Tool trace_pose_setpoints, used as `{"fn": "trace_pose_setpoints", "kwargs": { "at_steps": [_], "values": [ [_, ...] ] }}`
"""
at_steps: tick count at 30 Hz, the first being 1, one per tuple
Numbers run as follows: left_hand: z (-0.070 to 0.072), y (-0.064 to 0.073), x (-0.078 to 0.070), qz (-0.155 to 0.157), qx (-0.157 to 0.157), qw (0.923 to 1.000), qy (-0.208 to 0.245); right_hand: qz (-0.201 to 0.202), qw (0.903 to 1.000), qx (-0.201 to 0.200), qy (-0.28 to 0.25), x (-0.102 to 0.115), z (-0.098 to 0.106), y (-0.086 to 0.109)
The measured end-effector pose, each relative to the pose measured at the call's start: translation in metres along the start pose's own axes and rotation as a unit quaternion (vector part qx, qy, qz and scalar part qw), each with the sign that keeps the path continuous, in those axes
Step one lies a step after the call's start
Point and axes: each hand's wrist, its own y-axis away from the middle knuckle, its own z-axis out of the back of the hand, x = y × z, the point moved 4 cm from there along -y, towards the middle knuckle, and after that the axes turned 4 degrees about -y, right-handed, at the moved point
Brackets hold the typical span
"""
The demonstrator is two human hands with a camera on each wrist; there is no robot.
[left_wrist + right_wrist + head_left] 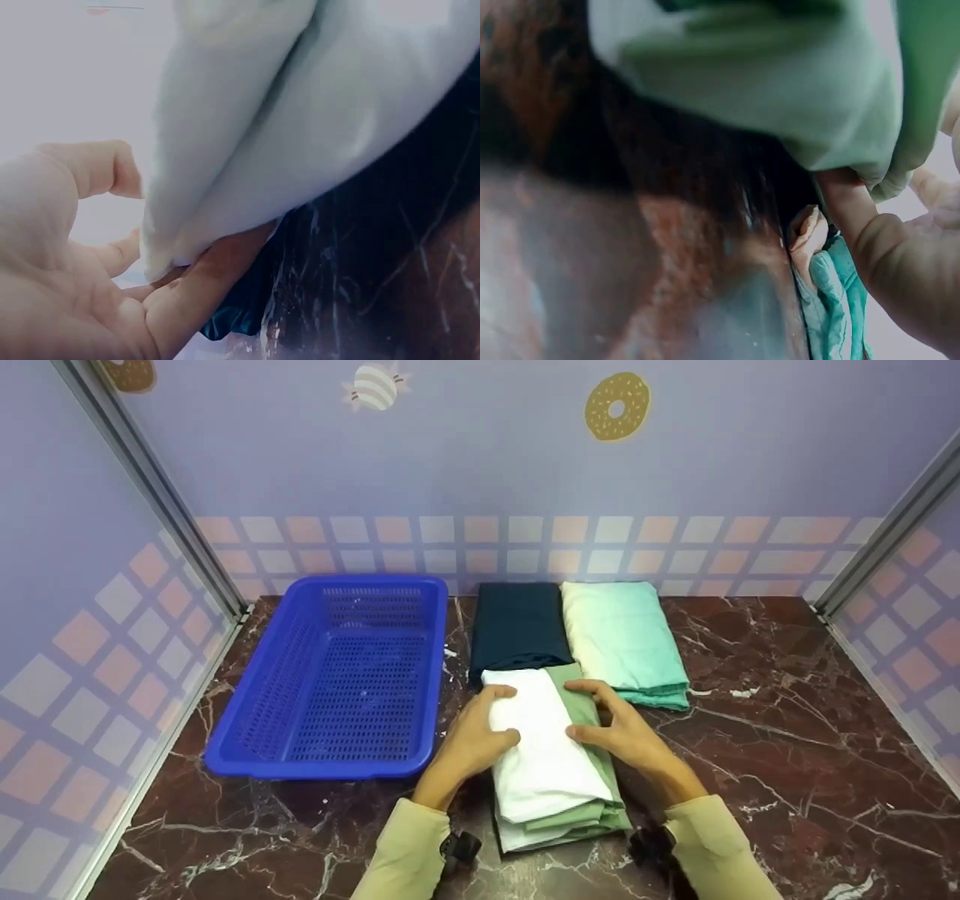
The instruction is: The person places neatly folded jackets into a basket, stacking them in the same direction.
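Note:
A folded white and green cloth (534,742), apparently a garment, lies lengthwise in front of me between both hands. My left hand (474,739) grips its left side, with the thumb on the white top. In the left wrist view, fingers (214,274) of that hand reach beneath the cloth's edge. On the opposite side my right hand (630,735) holds the green border, thumb on top. One of its fingers (847,206) goes under the green fabric in the right wrist view. The far end of the bundle reaches the near edge of a folded dark navy cloth (519,622).
Left of the hands stands a blue perforated plastic basket (322,769), with nothing in it. A folded mint-green cloth (626,634) lies beside the navy one, toward the back wall. All of this is on a dark red marbled tabletop (787,735), with patterned panels (480,457) behind and at both sides.

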Motion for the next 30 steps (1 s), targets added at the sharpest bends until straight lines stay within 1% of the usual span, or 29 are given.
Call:
{"fn": "trace_pose_setpoints", "kwargs": {
  "at_steps": [4, 8, 14, 18, 21, 24, 26, 30],
  "values": [
    [0.002, 0.001, -0.004, 0.007, 0.009, 0.9999, 0.0, 0.004, 1.0, -0.002, -0.006, 0.003, 0.004, 0.001],
    [0.004, 0.002, -0.011, 0.006, 0.006, 0.9999, 0.008, 0.005, 0.9998, -0.008, -0.019, 0.007, 0.007, 0.001],
    [0.007, 0.003, -0.015, -0.017, -0.03, 0.999, 0.029, 0.018, 0.9994, -0.024, -0.018, 0.015, 0.012, 0.002],
    [0.009, 0.003, -0.015, -0.034, -0.058, 0.9964, 0.052, 0.017, 0.9988, -0.032, -0.033, 0.02, 0.016, 0.004],
    [0.012, 0.002, -0.017, -0.044, -0.074, 0.9937, 0.073, 0.012, 0.9982, -0.026, -0.053, 0.023, 0.017, 0.006],
    [0.014, 0.003, -0.019, -0.051, -0.082, 0.9914, 0.088, 0.008, 0.9977, -0.018, -0.064, 0.027, 0.018, 0.008],
    [0.016, 0.004, -0.02, -0.053, -0.086, 0.9907, 0.091, 0.007, 0.9972, -0.015, -0.073, 0.029, 0.017, 0.008],
    [0.019, 0.006, -0.021, -0.051, -0.087, 0.9903, 0.095, 0.008, 0.996, -0.019, -0.087, 0.031, 0.016, 0.009]
  ]
}}
